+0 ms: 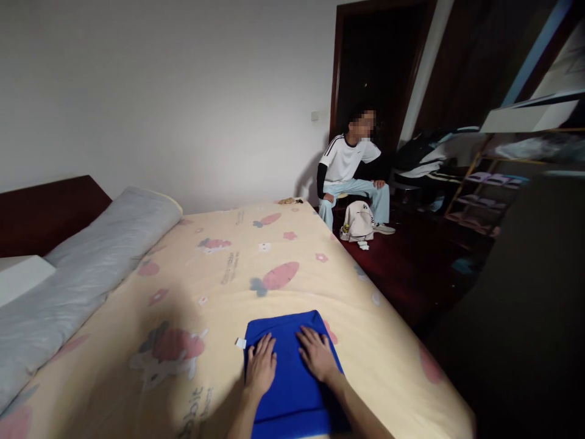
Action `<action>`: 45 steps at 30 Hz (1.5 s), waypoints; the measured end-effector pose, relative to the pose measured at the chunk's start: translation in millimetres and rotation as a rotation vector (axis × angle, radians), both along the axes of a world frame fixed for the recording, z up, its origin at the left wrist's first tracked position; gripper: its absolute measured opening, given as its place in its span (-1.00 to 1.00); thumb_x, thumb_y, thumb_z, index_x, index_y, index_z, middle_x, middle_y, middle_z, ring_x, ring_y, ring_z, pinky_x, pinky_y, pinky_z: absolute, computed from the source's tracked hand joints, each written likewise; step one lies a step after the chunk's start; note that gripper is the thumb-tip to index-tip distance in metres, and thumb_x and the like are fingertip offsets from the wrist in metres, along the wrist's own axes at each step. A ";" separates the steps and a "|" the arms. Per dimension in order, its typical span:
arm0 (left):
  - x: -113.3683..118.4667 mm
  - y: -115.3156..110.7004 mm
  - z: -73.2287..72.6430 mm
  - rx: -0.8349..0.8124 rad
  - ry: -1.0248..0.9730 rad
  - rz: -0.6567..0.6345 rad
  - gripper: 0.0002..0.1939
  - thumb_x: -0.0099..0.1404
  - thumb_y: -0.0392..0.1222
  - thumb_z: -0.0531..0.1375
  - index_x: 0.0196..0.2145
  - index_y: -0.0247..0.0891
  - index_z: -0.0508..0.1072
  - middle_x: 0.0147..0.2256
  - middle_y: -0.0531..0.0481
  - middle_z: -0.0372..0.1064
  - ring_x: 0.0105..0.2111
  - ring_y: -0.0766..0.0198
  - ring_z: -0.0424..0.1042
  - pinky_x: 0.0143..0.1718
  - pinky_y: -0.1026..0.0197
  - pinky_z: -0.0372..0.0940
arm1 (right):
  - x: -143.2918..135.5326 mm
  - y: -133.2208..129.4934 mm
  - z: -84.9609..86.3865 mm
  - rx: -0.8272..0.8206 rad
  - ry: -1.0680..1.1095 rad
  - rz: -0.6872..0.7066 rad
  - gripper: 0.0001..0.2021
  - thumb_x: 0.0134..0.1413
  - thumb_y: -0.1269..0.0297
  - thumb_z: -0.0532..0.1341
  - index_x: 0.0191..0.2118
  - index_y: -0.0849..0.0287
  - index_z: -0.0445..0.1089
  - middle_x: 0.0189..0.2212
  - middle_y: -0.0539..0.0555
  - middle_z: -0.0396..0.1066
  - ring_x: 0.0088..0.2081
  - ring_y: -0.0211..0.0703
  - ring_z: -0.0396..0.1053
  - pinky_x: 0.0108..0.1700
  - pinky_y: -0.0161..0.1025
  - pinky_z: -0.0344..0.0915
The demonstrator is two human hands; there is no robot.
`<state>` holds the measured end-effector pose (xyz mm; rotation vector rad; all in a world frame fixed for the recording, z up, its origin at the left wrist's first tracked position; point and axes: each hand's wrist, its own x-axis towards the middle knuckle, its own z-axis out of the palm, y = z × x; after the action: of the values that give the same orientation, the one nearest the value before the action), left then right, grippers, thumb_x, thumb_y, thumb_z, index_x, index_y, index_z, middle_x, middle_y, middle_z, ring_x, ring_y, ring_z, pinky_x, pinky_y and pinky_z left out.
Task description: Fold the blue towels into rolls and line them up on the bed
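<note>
A: Lying near the foot of the pale yellow cartoon-print bed sheet [283,256]: a folded, soft blue cloth rectangle [292,378], white tag at its left edge.

B: Pressed flat on top, fingers spread, grasping nothing: left hand [261,366], right hand [317,353]. Alongside, a long grey padded bolster [86,274].

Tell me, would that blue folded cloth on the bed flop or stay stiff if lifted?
Probably floppy: the blue cloth lies flat and soft-edged under the left hand and right hand. Likely light, being thin. It won't roll, and should drag rather than slide on the bedsheet.
</note>
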<state>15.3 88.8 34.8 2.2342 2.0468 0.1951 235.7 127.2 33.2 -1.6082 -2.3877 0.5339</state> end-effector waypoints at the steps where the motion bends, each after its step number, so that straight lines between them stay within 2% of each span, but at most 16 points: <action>1: -14.5 -0.4 1.0 0.036 0.040 0.048 -0.50 0.36 -0.25 -0.12 0.22 -0.10 0.25 0.28 -0.05 0.14 0.25 0.15 0.14 0.20 -0.12 0.10 | 14.8 6.9 -3.1 0.005 -0.032 -0.101 -0.52 0.28 0.15 -0.08 0.28 0.01 0.15 0.33 0.14 0.05 0.30 0.09 0.00 0.23 0.21 -0.04; 3: -40.4 -2.9 3.4 0.130 0.112 0.154 -0.52 0.37 -0.25 -0.12 0.18 -0.14 0.30 0.25 -0.10 0.18 0.24 0.10 0.17 0.19 -0.15 0.11 | 41.7 17.1 -9.2 0.037 -0.071 -0.252 -0.51 0.29 0.15 -0.10 0.28 0.02 0.15 0.32 0.15 0.06 0.31 0.09 -0.02 0.22 0.22 -0.02; 6: -50.4 -6.2 6.6 0.225 0.132 0.191 -0.53 0.38 -0.26 -0.12 0.16 -0.17 0.33 0.25 -0.13 0.18 0.25 0.09 0.15 0.20 -0.15 0.10 | 53.3 18.8 -14.4 0.120 -0.037 -0.264 -0.51 0.30 0.13 -0.11 0.29 0.01 0.14 0.33 0.14 0.05 0.32 0.09 -0.04 0.21 0.22 -0.01; 11: 7.2 3.1 6.3 0.100 -0.008 -0.123 -0.49 0.38 -0.23 -0.13 0.25 -0.13 0.19 0.29 -0.03 0.10 0.27 0.21 0.12 0.22 0.03 0.14 | -4.8 1.1 -7.0 0.099 0.108 0.090 -0.52 0.32 0.11 -0.11 0.30 -0.04 0.10 0.34 0.10 0.03 0.32 0.02 -0.02 0.26 0.16 -0.06; 14: 26.7 14.0 3.2 0.069 -0.013 -0.150 -0.45 0.33 -0.26 -0.07 0.26 -0.09 0.18 0.28 0.03 0.13 0.26 0.25 0.14 0.21 0.09 0.16 | -27.8 2.1 -2.2 0.026 0.124 0.211 -0.51 0.31 0.14 -0.09 0.32 -0.02 0.07 0.33 0.09 0.05 0.31 -0.01 0.01 0.28 0.15 -0.08; 16: 15.3 18.9 2.2 0.070 -0.005 -0.107 -0.44 0.30 -0.30 -0.08 0.24 -0.08 0.22 0.28 0.00 0.14 0.25 0.19 0.15 0.20 0.01 0.16 | -20.3 11.7 -2.1 0.002 0.083 0.157 -0.51 0.31 0.13 -0.09 0.30 0.00 0.11 0.33 0.10 0.05 0.31 0.01 0.02 0.27 0.18 -0.07; 19: -26.6 19.7 1.9 0.099 0.049 0.047 -0.46 0.31 -0.33 -0.11 0.20 -0.11 0.28 0.26 -0.08 0.17 0.22 0.09 0.20 0.18 -0.14 0.14 | 13.0 30.5 -6.4 0.036 0.007 -0.057 -0.52 0.32 0.12 -0.11 0.28 0.04 0.15 0.32 0.14 0.06 0.31 0.03 0.03 0.25 0.18 -0.03; 23: -62.6 14.7 -0.8 0.203 0.144 0.196 -0.50 0.36 -0.28 -0.13 0.20 -0.17 0.28 0.25 -0.10 0.17 0.24 0.10 0.16 0.19 -0.14 0.10 | 35.1 37.9 -12.0 0.106 -0.034 -0.181 -0.51 0.33 0.08 -0.12 0.28 0.05 0.16 0.33 0.13 0.04 0.32 0.04 -0.01 0.24 0.16 -0.01; 26: -43.7 17.1 -3.3 0.228 0.127 0.126 -0.48 0.38 -0.25 -0.16 0.25 -0.15 0.18 0.29 -0.06 0.09 0.28 0.16 0.09 0.23 -0.08 0.05 | 9.6 28.5 -10.5 0.121 -0.002 -0.100 -0.49 0.34 0.04 -0.16 0.30 0.03 0.11 0.35 0.11 -0.03 0.35 0.03 -0.08 0.26 0.17 -0.06; 28: -20.6 22.9 -4.4 0.160 0.089 0.060 -0.48 0.40 -0.20 -0.18 0.29 -0.11 0.09 0.32 -0.01 0.01 0.30 0.20 0.04 0.24 -0.03 0.05 | -13.9 22.6 -8.2 0.113 0.040 0.002 -0.48 0.34 0.01 -0.17 0.32 -0.01 0.06 0.36 0.08 -0.07 0.35 0.00 -0.10 0.28 0.15 -0.08; 30: -4.1 29.4 -5.2 0.068 0.061 0.086 -0.47 0.41 -0.15 -0.20 0.31 -0.10 0.04 0.34 0.00 -0.07 0.32 0.20 -0.01 0.24 -0.02 0.07 | -27.2 21.6 -7.3 0.090 0.057 0.042 -0.47 0.33 -0.02 -0.17 0.33 -0.03 0.05 0.36 0.07 -0.08 0.35 -0.01 -0.10 0.28 0.14 -0.07; 33: -5.6 34.2 -6.2 -0.042 0.045 0.171 -0.47 0.42 -0.09 -0.20 0.31 -0.04 0.00 0.36 0.01 -0.15 0.34 0.16 -0.07 0.26 -0.12 0.02 | -13.8 30.1 -11.0 0.061 0.015 -0.067 -0.47 0.33 0.01 -0.15 0.31 0.04 0.09 0.35 0.12 -0.04 0.35 0.00 -0.08 0.28 0.13 -0.06; 36: -26.1 33.8 -4.4 -0.122 0.011 0.136 -0.46 0.42 -0.02 -0.19 0.33 0.02 -0.08 0.37 0.05 -0.22 0.35 0.18 -0.12 0.29 -0.16 -0.07 | 24.4 43.4 -17.6 0.071 -0.025 -0.205 -0.48 0.32 0.05 -0.14 0.30 0.09 0.11 0.34 0.15 0.00 0.34 -0.01 -0.04 0.26 0.11 -0.02; 39: -35.6 34.9 5.1 -0.167 -0.004 0.122 -0.46 0.42 -0.03 -0.19 0.32 0.00 -0.06 0.37 0.01 -0.21 0.34 0.18 -0.10 0.29 -0.20 -0.12 | 50.8 52.8 -18.7 0.057 -0.017 -0.198 -0.49 0.31 0.07 -0.12 0.29 0.07 0.14 0.32 0.14 0.05 0.32 -0.01 0.00 0.24 0.12 0.00; 43: -11.7 27.9 21.5 -0.004 -0.047 0.091 -0.47 0.41 -0.16 -0.16 0.31 -0.08 0.01 0.35 -0.07 -0.10 0.33 0.13 -0.03 0.28 -0.28 -0.12 | 38.2 46.1 -4.2 0.093 0.056 -0.298 -0.51 0.28 0.10 -0.08 0.25 0.10 0.19 0.32 0.18 0.05 0.33 0.08 -0.03 0.20 0.20 0.05; 45: 9.5 9.6 18.1 0.121 -0.108 0.041 -0.46 0.40 -0.23 -0.18 0.32 -0.11 -0.01 0.34 -0.07 -0.06 0.32 0.15 -0.02 0.28 -0.22 -0.01 | 17.9 26.5 6.3 0.136 0.155 -0.321 -0.53 0.28 0.12 -0.08 0.22 0.09 0.24 0.31 0.20 0.07 0.31 0.12 0.00 0.19 0.24 0.06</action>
<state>24.8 98.3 52.9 2.1960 2.0771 0.4441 253.6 153.8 39.5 -1.7703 -1.9587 0.4077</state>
